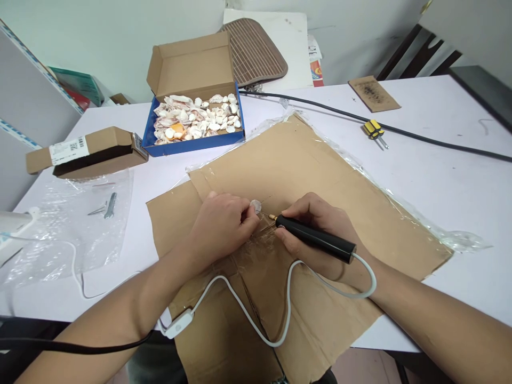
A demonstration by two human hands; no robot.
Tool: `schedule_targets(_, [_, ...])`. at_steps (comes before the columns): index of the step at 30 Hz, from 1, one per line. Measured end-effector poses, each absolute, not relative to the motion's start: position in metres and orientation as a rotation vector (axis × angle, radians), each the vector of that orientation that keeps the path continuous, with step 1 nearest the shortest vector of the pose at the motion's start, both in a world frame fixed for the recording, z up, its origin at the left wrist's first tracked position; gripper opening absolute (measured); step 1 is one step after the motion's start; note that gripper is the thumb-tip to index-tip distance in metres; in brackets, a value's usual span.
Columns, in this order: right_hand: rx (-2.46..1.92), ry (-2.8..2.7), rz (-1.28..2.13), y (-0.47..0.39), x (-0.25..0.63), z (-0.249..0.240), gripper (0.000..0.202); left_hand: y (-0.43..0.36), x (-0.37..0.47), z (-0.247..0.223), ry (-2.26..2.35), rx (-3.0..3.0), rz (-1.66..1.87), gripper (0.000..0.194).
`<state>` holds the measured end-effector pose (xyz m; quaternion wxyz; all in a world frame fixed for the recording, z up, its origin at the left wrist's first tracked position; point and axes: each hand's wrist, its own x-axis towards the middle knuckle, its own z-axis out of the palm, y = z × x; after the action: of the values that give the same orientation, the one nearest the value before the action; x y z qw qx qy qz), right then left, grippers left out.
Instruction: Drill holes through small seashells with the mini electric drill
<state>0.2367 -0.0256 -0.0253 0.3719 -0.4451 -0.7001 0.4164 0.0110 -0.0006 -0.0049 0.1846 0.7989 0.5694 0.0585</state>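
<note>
My left hand [226,221] pinches a small pale ribbed shell [256,206] between thumb and fingers, low over the brown cardboard sheet [340,184]. In my right hand [320,229] is a black pen-shaped drill [316,237] with a brass collar and a thin bit. The bit points left, its tip at or very near the shell's edge; whether they touch is too small to tell. From the drill's rear end a white cable [288,304] loops down to an inline switch [178,324] near my left forearm.
Behind the cardboard stands an open blue box [196,143] of shells. A long carton [96,149] and plastic bag [100,224] lie left. A black cable [344,113], yellow-black screwdrivers [374,129] and a stained cardboard piece [373,95] are at the back right.
</note>
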Motion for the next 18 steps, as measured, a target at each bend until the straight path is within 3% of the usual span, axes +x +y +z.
schedule_targets(18, [-1.135,-1.833,1.003,-0.0264,0.2370,-0.0224,0.019,-0.0005,0.0120,-0.0039,1.600,2.254,0.177,0.042])
